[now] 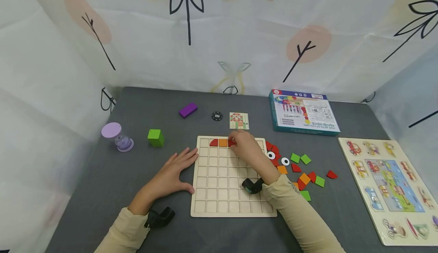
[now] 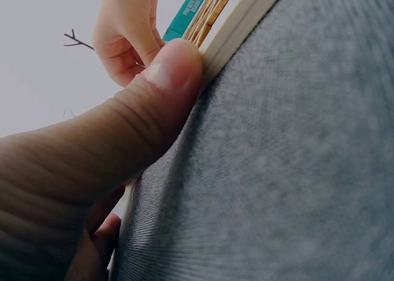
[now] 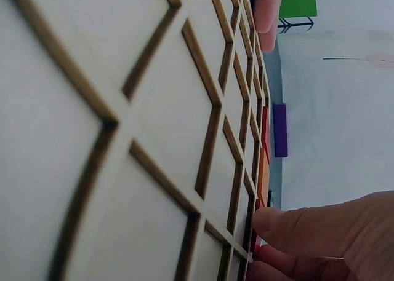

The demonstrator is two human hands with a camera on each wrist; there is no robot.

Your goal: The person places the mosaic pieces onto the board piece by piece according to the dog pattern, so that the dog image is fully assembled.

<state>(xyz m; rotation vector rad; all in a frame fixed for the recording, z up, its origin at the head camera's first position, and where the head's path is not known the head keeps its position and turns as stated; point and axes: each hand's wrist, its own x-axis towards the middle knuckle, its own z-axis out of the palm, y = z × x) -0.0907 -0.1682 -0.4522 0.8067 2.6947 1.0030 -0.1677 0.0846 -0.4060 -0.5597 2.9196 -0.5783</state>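
Note:
A wooden grid board (image 1: pixel 219 173) lies on the dark table. In its top row sit a red rounded tile (image 1: pixel 213 142) and an orange square tile (image 1: pixel 222 142). Just right of these, my right hand (image 1: pixel 247 146) pinches a red tile (image 3: pixel 257 239) at the top row, its fingertips down at the grid; the fingers partly cover it. My left hand (image 1: pixel 175 172) spreads along the board's left side, with thumb (image 2: pixel 166 78) against the edge and fingertips near the upper left corner.
Loose red, orange and green tiles (image 1: pixel 319 181) and white rings (image 1: pixel 285 161) lie right of the board. Behind it are a pattern card (image 1: pixel 238 121), a black chip (image 1: pixel 217 116), a purple block (image 1: pixel 188 110) and a box (image 1: pixel 304 112). A green cube (image 1: pixel 156 138), hourglass (image 1: pixel 118 136) and picture puzzle (image 1: pixel 373 222) flank it.

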